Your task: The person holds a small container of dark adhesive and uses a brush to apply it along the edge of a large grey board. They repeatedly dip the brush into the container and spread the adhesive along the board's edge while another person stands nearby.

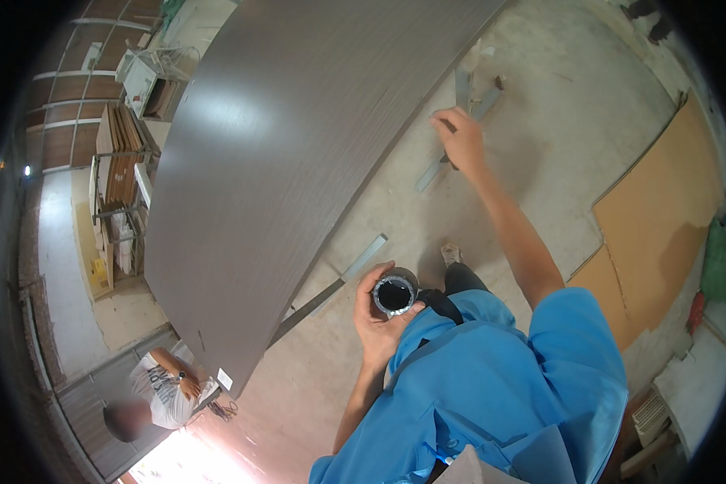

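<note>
My left hand (377,316) is wrapped round a small round open-topped can (394,294) in front of my body. The can's rim looks silvery, and its inside is dark. My right arm reaches forward, and my right hand (463,143) is beside the long edge of a large grey-brown wood-grain panel (298,129), apart from it. Its fingers are pinched together. Something dark and thin shows at the fingers and below the palm, too small to name.
Metal support bars (365,256) stick out from under the panel. Another person (168,387) in a white shirt is at the panel's near left end. Brown sheets (653,218) lie on the floor at right. Stacked boards (121,153) stand on a rack at left.
</note>
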`<state>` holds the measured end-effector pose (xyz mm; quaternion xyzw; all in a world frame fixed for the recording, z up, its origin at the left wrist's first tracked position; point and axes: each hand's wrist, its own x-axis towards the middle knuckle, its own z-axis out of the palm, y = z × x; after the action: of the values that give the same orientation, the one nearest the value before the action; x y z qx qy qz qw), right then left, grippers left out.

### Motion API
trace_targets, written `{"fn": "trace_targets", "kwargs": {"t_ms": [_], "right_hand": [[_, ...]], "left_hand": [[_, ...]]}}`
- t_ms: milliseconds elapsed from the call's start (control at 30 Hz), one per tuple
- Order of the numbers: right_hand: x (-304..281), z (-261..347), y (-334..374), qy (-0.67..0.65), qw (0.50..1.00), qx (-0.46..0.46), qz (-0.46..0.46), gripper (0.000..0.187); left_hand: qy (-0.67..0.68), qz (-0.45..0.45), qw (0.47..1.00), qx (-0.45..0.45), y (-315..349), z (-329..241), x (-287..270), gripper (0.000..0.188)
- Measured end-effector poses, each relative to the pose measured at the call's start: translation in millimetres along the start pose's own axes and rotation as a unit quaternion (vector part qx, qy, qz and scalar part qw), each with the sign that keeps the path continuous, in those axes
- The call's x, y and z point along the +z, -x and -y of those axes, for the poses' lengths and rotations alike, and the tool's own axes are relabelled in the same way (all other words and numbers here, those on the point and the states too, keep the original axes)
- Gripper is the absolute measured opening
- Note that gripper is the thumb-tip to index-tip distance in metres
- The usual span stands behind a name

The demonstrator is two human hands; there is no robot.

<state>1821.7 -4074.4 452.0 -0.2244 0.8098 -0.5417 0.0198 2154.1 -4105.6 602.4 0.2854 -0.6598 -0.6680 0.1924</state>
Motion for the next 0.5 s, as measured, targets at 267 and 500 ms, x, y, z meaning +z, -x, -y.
{"fn": "trace_targets", "kwargs": {"t_ms": [267,500], "right_hand": [[4,-3,11,-0.047,0.997,-0.052,0.034,0.013],[19,4,36,-0.023,0.99,-0.122,0.066,0.012]], "left_hand": [[-0.012,0.003,1.0,0.02,0,0,10,0.08],[0.001,0.012,1.0,0.015,6,9,7,0.08]]}}
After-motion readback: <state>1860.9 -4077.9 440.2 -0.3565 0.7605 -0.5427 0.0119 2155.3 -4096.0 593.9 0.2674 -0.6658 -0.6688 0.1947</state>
